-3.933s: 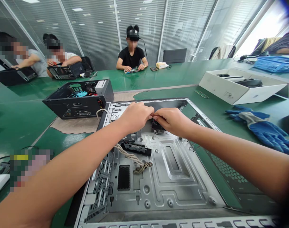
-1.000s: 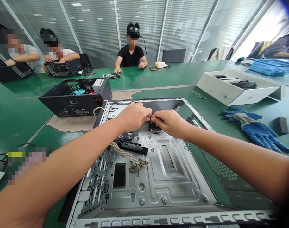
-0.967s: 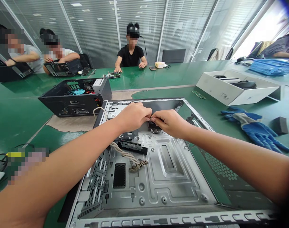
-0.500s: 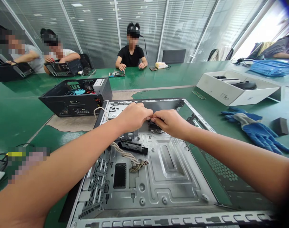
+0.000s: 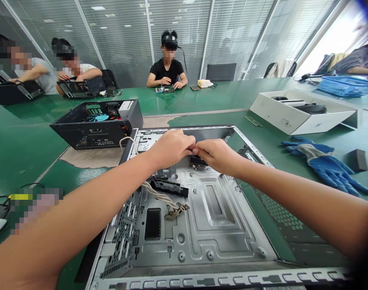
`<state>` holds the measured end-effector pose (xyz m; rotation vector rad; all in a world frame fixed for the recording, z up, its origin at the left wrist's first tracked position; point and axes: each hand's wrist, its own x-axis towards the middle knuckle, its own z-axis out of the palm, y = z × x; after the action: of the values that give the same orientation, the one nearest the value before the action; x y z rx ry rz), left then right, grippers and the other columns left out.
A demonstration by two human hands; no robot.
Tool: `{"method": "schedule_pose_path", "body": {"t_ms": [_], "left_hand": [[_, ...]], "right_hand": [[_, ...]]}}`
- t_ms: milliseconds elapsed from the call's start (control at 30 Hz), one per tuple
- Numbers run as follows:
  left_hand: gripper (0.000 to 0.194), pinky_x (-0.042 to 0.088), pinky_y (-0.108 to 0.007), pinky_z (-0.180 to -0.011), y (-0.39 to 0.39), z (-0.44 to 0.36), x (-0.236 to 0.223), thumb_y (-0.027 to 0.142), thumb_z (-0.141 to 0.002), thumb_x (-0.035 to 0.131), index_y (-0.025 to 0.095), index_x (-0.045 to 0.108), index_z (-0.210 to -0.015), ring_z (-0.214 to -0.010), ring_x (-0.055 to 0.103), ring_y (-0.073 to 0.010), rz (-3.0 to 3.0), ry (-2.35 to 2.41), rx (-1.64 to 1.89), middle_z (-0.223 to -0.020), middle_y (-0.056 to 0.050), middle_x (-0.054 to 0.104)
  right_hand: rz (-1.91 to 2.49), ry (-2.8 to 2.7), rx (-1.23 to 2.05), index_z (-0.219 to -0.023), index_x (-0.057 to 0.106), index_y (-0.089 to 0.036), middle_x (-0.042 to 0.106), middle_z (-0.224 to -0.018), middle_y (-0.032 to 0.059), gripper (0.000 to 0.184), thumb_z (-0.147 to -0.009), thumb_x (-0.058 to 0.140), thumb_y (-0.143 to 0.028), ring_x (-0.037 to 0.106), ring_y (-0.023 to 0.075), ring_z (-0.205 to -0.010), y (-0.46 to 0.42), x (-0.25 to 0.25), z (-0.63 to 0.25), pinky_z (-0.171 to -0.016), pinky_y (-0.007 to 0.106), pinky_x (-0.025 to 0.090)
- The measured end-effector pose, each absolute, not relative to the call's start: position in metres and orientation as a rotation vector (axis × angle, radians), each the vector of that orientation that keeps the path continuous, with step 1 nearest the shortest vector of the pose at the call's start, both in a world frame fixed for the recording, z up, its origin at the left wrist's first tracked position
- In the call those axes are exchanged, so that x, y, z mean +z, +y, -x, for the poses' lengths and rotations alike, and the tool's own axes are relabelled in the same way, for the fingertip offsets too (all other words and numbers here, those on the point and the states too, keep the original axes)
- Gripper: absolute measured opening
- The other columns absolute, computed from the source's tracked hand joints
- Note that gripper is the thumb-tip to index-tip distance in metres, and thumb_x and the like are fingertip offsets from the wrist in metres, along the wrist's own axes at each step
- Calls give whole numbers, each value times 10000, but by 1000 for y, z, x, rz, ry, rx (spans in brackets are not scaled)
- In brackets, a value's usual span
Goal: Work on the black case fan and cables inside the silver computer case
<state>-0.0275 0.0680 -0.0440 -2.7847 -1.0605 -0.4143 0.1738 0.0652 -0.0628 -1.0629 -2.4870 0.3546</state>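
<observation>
An opened metal computer case (image 5: 214,201) lies on its side in front of me. Over its far half, my left hand (image 5: 174,147) and my right hand (image 5: 215,153) meet fingertip to fingertip. Both are closed in a pinch, and what lies between the fingers is hidden. Just below the right fingers sits a small dark part (image 5: 197,162), partly covered by that hand. A twisted bundle of beige cables (image 5: 164,197) runs from the case's left side onto its floor. Beside the cables is a black metal bracket (image 5: 170,187).
A second black computer case (image 5: 96,125) stands beyond to the left on cardboard (image 5: 84,157). To the right are a white box (image 5: 304,117), a blue glove (image 5: 329,165), a dark block (image 5: 356,160) and a memory stick (image 5: 253,121). Several people sit around the green table (image 5: 208,98).
My hands stay nearly in place, fingertips still together. Across the table, a co-worker's hands and the circuit board there have shifted to the right.
</observation>
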Motion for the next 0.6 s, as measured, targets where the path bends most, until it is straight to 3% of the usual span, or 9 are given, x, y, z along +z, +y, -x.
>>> {"method": "schedule_pose_path", "body": {"t_ms": [600], "left_hand": [[178, 311, -338, -692, 66, 26, -43, 225, -958, 489, 190, 629, -855, -852, 568, -215, 2719, -1011, -381, -837, -32, 699]], "right_hand": [[1104, -2484, 317, -683, 477, -208, 496, -590, -5, 277, -929, 393, -304, 379, 127, -559, 61, -58, -174, -594, 293, 291]]}}
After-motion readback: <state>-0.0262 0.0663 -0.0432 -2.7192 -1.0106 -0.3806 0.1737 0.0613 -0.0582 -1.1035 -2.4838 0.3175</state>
